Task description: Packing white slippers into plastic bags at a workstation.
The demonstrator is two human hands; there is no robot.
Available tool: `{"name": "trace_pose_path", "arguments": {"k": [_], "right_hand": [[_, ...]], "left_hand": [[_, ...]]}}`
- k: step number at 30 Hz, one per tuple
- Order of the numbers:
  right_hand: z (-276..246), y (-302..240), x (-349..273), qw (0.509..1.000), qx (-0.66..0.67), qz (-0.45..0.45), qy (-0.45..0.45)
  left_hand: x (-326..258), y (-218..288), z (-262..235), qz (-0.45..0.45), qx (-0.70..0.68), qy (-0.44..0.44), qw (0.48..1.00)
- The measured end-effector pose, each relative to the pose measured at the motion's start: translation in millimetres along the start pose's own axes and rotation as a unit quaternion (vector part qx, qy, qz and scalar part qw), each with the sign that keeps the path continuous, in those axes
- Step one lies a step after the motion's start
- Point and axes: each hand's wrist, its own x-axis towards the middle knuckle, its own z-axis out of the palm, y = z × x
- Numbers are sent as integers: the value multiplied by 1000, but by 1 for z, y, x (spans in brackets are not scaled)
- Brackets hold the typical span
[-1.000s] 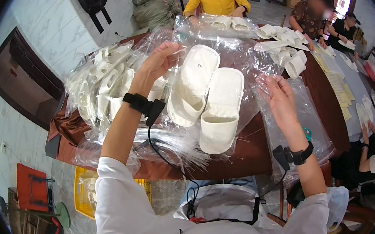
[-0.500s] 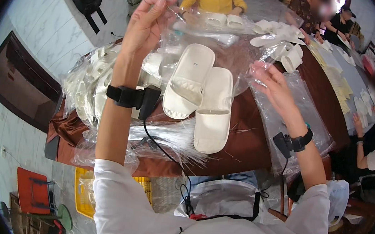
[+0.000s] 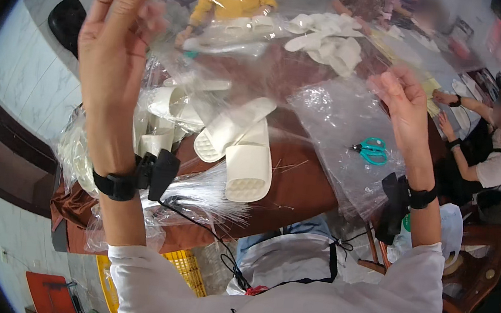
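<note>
My left hand (image 3: 116, 38), raised at the upper left, has its fingers closed on the edge of a clear plastic bag (image 3: 231, 50). The transparent film spreads from there across the table toward my right hand (image 3: 404, 99), whose thumb and fingers pinch its other side; the exact edge there is hard to see. Beneath and beyond the film, a pair of white slippers lies on the table: the nearer slipper (image 3: 249, 171) points its toe toward me, and the other slipper (image 3: 222, 132) lies tilted against it.
Wrapped white slippers (image 3: 170, 102) pile up at the left. A bundle of thin clear strands (image 3: 216, 192) lies near the brown table's (image 3: 302, 186) front edge. Teal-handled scissors (image 3: 373, 151) rest on stacked clear bags (image 3: 339, 123). Other people work at the far side and right.
My hands have moved farther apart, drawing the film wide between them. The view has shifted, and the teal scissors on the stacked bags now show. One slipper lies more tilted against the other.
</note>
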Motion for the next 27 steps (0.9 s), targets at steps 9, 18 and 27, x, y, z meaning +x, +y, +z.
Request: {"name": "trace_pose_path", "arguments": {"k": [9,18,27], "right_hand": [[-136,28,-29,968,-145,202,-37],[-219,79,-23,908,-284,286,-114],[-231,122,12,901,-289,292,-142]], "left_hand": [[-91,-115,78,-362,-41,83,928],[-183,-203,129,-182,336,-104,918],[-186,-239,175,-85,415,-402,812]]}}
